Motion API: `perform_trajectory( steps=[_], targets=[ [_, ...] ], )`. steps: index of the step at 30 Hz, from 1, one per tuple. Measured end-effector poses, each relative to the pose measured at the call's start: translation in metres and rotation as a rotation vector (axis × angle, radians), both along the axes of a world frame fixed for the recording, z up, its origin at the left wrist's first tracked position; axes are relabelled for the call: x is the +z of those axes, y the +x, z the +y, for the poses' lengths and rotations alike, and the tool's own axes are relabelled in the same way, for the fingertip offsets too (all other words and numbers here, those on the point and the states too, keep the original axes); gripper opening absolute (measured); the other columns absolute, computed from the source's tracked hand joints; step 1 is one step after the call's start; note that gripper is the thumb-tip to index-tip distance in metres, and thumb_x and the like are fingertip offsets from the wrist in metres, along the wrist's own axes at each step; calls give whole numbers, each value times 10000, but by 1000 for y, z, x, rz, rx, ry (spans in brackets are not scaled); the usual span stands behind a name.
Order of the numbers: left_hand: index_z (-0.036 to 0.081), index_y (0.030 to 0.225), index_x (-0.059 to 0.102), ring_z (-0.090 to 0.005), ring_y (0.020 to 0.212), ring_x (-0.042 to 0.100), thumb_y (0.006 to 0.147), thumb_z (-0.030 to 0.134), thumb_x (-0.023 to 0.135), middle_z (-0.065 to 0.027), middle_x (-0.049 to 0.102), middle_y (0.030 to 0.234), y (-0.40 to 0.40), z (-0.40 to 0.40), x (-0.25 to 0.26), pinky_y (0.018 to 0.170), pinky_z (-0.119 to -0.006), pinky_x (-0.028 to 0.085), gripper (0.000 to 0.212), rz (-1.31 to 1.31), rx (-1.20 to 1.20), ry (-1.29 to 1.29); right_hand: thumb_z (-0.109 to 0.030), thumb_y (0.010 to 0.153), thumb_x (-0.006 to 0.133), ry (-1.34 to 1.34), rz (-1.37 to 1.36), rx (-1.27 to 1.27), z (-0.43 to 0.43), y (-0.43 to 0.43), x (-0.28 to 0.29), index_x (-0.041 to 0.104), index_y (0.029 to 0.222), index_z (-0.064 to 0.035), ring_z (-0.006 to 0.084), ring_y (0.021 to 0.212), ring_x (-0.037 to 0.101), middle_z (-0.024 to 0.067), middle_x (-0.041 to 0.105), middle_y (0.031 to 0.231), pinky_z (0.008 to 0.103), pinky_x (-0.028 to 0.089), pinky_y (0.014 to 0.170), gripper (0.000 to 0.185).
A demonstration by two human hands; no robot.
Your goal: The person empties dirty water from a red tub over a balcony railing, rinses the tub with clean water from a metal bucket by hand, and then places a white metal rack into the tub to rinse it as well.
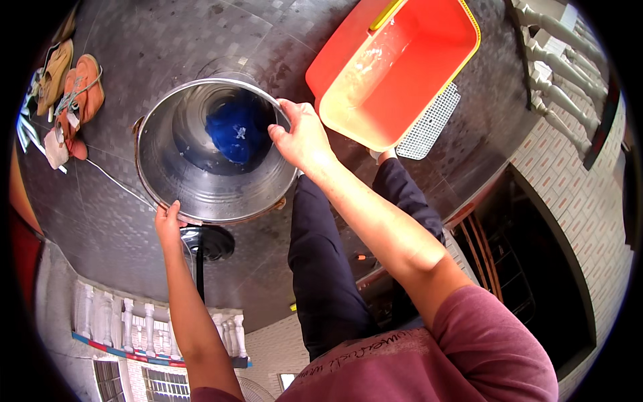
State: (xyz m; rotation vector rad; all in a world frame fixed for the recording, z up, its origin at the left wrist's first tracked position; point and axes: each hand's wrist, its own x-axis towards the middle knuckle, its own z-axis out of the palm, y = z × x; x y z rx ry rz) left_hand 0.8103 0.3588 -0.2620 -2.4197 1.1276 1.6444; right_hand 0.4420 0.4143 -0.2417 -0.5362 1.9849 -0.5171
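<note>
Both hands grip the rim of a large round metal bucket point(201, 198), whose open mouth faces me. My left hand point(170, 221) has its thumb over the near left edge. On the right edge, my right hand point(304, 135) closes its fingers outside the wall with the thumb inside. Deep in the bucket lies a wet-looking blue cloth point(236, 133) with a small pale patch on it. Close beyond my right hand is a red plastic tub point(437, 55) with a yellow edge; a shiny wet film shows on its inner wall.
Several shoes point(83, 93) lie at the far left. A white cord point(118, 178) runs across the dark tiled floor point(166, 40) toward the bucket. A round black stand base point(218, 243) is beside my left forearm. A perforated grey mat point(429, 125) lies by the tub, near my foot.
</note>
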Motion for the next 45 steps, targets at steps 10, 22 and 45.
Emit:
perform_trajectory(
  steps=[10,22,45],
  targets=[
    [-20,1010,602,-213,935,574,945,134,451,-113,620,1004,-237,34,110,859,-327,443,225,-80,-458,-647,-43,916,523,-489,166,-434,108,-163,7,532,1202,-3,139,1044,545,63,583,1139,278,424,931,289],
    [155,1391,380,-386,1363,192,862,381,568,-190,230,1474,-482,103,-215,1101,-521,170,605,-135,-1303,-717,-42,797,602,-470,441,-537,106,-339,-113,52,1436,29,306,1316,304,251,199,1450,336,270,1076,846],
    [230,1285,513,-281,1299,325,838,370,540,-68,363,1426,-611,21,-276,1067,-502,259,469,-10,-1762,-964,108,791,538,-500,29,-1170,160,-318,-120,373,1243,-10,142,919,553,95,528,1067,267,467,819,495]
  ],
)
